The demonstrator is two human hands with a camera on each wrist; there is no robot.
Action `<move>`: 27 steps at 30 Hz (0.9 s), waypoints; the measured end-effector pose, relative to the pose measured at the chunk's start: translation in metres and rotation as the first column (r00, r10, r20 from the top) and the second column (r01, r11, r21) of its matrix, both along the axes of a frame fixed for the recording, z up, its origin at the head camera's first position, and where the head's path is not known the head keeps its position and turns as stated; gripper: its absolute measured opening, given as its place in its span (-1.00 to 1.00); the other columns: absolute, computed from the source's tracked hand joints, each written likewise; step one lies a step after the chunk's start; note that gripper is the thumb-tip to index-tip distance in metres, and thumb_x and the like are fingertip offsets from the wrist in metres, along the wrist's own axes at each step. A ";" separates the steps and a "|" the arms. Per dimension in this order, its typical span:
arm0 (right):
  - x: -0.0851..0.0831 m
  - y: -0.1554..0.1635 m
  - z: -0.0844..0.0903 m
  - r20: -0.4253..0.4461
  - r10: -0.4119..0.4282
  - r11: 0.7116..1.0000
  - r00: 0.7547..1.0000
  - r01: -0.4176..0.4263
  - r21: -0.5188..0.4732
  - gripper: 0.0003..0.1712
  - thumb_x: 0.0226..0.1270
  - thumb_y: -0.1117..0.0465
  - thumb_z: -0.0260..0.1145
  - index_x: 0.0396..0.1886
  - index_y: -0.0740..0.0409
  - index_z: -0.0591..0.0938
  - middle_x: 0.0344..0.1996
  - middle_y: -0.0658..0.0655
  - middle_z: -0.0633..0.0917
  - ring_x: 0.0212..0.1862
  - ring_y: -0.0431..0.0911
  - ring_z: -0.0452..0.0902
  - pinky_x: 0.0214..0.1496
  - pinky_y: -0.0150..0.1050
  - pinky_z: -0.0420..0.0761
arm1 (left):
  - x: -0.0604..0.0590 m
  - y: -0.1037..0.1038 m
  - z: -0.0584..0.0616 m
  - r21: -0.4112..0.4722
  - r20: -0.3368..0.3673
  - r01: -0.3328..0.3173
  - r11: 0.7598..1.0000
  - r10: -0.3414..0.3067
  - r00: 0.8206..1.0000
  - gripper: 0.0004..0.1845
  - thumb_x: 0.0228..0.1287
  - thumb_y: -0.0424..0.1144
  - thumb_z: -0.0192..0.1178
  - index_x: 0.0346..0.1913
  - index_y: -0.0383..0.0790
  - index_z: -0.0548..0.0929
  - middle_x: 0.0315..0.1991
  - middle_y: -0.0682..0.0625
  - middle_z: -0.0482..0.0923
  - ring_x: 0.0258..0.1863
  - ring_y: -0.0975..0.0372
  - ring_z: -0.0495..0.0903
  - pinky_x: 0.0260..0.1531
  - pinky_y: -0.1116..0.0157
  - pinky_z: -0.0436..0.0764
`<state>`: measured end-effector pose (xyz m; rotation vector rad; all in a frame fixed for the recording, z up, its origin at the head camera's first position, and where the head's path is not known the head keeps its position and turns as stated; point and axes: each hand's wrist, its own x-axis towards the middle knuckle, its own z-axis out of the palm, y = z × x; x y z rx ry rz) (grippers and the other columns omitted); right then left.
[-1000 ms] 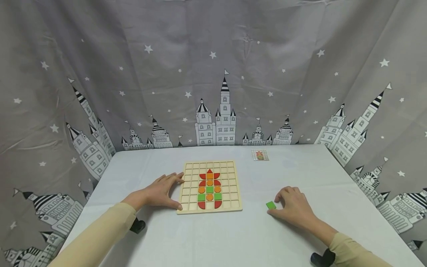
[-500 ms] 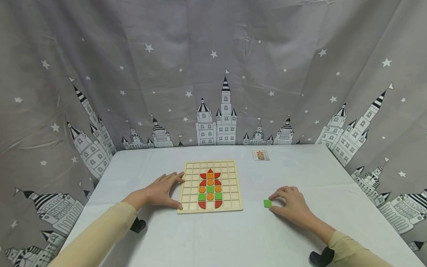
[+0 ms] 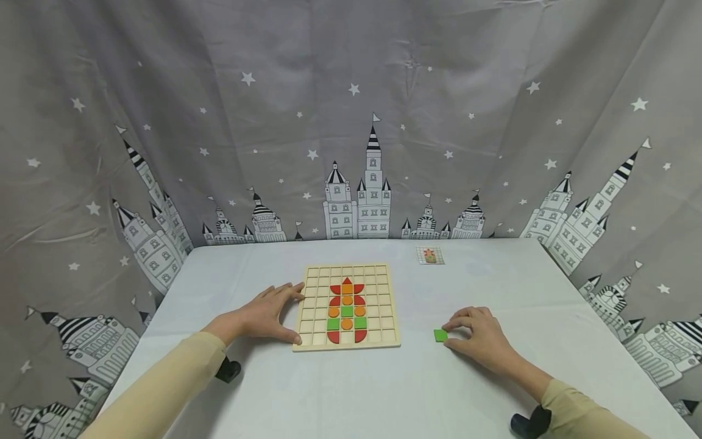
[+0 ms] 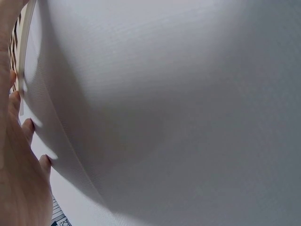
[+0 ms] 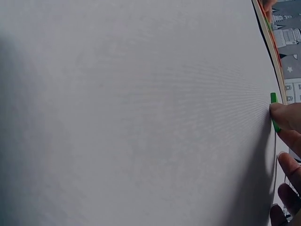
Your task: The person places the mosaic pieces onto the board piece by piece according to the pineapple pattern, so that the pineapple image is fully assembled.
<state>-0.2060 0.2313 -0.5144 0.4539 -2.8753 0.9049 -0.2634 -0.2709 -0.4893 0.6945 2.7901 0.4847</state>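
Shifted slightly leftward, small flat green square tile (image 3: 440, 335) lies on white table (image 3: 384, 390), right hand (image 3: 482, 341) fingertips curled pinching it, left hand (image 3: 263, 317) spread flat against wooden grid board (image 3: 347, 308).

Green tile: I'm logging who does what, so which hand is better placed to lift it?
Probably the right hand: its fingertips already touch the green tile. The left hand rests against the board, across from the tile.

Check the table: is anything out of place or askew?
One green square tile lies loose on the table, off the wooden grid board, the right hand pinching it. The board sits square under the left hand.
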 end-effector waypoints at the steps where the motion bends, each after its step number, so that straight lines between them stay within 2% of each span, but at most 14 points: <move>1: 0.000 0.000 0.000 0.004 0.001 1.000 1.000 -0.001 0.000 -0.75 0.11 0.07 0.62 -0.19 -0.12 0.81 -0.03 0.00 0.64 0.18 0.12 0.40 0.25 0.28 0.38 | 0.000 0.000 0.000 0.004 0.000 -0.001 1.000 0.001 1.000 0.12 -0.15 0.53 0.42 0.42 -0.05 0.38 0.63 -0.07 0.06 0.59 -0.14 -0.01 0.54 -0.20 -0.11; 7: -0.002 0.001 -0.003 -0.017 0.002 1.000 1.000 -0.002 0.002 -0.78 0.11 0.09 0.62 -0.23 -0.13 0.81 -0.06 -0.04 0.64 0.17 0.09 0.40 0.24 0.24 0.41 | 0.001 0.000 0.001 0.007 0.002 0.002 1.000 -0.002 1.000 0.11 -0.13 0.52 0.43 0.43 -0.06 0.38 0.63 -0.07 0.05 0.59 -0.14 -0.02 0.55 -0.19 -0.12; 15: -0.011 -0.014 -0.001 -0.177 0.076 0.993 0.981 -0.059 0.098 -0.83 0.06 0.11 0.64 -0.35 -0.14 0.80 -0.09 -0.06 0.67 0.13 0.05 0.44 0.15 0.16 0.47 | 0.000 0.001 0.002 -0.008 -0.014 0.012 1.000 -0.012 1.000 0.11 -0.13 0.52 0.42 0.42 -0.06 0.39 0.63 -0.08 0.04 0.59 -0.13 -0.03 0.55 -0.20 -0.11; 20: -0.018 -0.046 0.009 -0.191 0.112 0.991 0.975 -0.096 0.092 -0.82 0.04 0.10 0.64 -0.34 -0.09 0.82 -0.09 -0.05 0.67 0.14 0.03 0.43 0.17 0.10 0.47 | -0.001 0.001 0.001 -0.017 -0.006 0.001 1.000 -0.001 1.000 0.14 -0.17 0.54 0.42 0.44 -0.04 0.38 0.63 -0.05 0.03 0.60 -0.10 -0.04 0.56 -0.17 -0.12; 27: -0.022 -0.105 0.015 -0.221 0.245 0.970 0.944 -0.240 0.047 -0.79 0.05 0.04 0.64 -0.32 -0.06 0.83 -0.12 -0.11 0.66 0.12 -0.04 0.43 0.23 0.05 0.46 | -0.001 0.001 -0.001 -0.017 -0.010 0.004 1.000 -0.005 1.000 0.14 -0.18 0.55 0.42 0.43 -0.03 0.38 0.64 -0.02 0.03 0.60 -0.09 -0.03 0.56 -0.15 -0.12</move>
